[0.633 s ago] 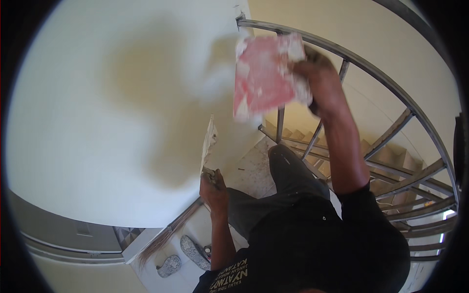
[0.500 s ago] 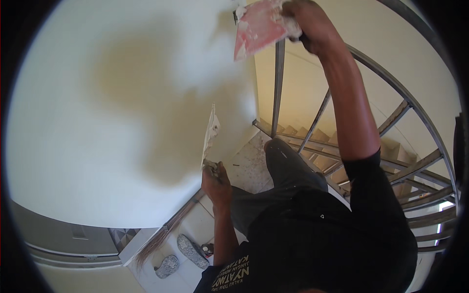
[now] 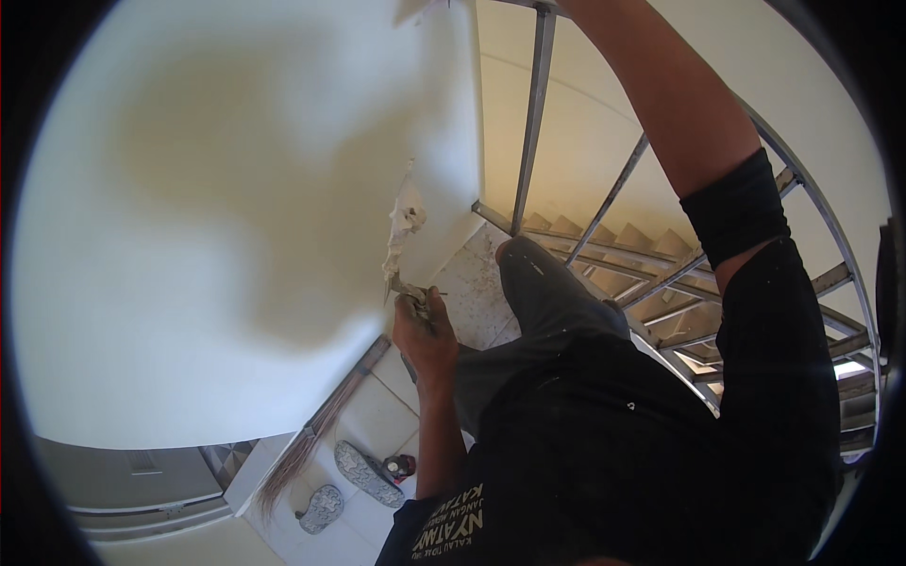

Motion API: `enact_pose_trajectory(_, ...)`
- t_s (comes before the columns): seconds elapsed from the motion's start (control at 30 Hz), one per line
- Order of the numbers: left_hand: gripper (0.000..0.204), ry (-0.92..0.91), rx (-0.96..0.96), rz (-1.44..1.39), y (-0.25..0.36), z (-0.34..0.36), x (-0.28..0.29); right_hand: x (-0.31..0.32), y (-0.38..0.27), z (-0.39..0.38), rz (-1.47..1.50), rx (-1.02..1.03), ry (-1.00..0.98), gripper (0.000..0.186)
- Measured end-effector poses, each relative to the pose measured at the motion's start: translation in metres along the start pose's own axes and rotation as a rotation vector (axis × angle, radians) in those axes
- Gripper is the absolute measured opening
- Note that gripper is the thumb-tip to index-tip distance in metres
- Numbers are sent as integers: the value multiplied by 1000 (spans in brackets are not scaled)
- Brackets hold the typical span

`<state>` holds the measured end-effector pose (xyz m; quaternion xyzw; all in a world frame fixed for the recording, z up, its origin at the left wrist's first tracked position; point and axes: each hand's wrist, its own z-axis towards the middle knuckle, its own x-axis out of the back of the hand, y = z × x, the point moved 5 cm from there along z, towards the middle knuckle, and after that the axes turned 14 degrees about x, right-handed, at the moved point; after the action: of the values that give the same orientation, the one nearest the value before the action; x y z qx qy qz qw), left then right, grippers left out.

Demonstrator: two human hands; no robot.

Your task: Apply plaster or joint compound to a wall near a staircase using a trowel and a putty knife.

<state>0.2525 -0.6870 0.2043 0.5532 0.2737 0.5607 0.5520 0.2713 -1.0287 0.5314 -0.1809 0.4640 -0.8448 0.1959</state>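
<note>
My left hand (image 3: pixel 425 330) is closed around the handle of a putty scraper (image 3: pixel 404 226), held up close to the pale wall (image 3: pixel 189 377). The blade shows almost edge-on, with lumps of white putty along it. White smears mark the fingers. My right forearm (image 3: pixel 665 85) reaches up past the top edge, so the right hand is out of the picture. Only a small tip, too little to name, shows at the top against the wall, beside a shadow.
A metal railing (image 3: pixel 531 123) and descending stairs (image 3: pixel 651 236) lie to the right. Below left, a broom (image 3: pixel 293 457) rests along the wall base, near grey-soled footwear (image 3: pixel 368 474) and a small dark-red object (image 3: pixel 400 467) on the tiles. My bent leg (image 3: pixel 557 292) is beside the railing.
My right hand, with a pink flat spreader, has risen out of view at the top. The left hand and its scraper have shifted slightly upward, and the shadows on the wall have moved.
</note>
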Motion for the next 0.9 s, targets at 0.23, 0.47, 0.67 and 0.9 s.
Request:
enact_pose_trajectory(0.23,22,-24,42,22,3,0,-2,-38,13,35,266,-107,-14,22)
enact_pose_trajectory(0.47,21,24,77,-28,6,-5,12,-67,12,62,336,-117,-10,24)
enact_pose_trajectory(0.67,20,15,107,-49,-1,-11,12,-41,-1,42,432,-51,9,27)
enact_pose_trajectory(0.9,21,-104,156,-91,1,-13,-12,-11,-2,0,515,-24,149,19)
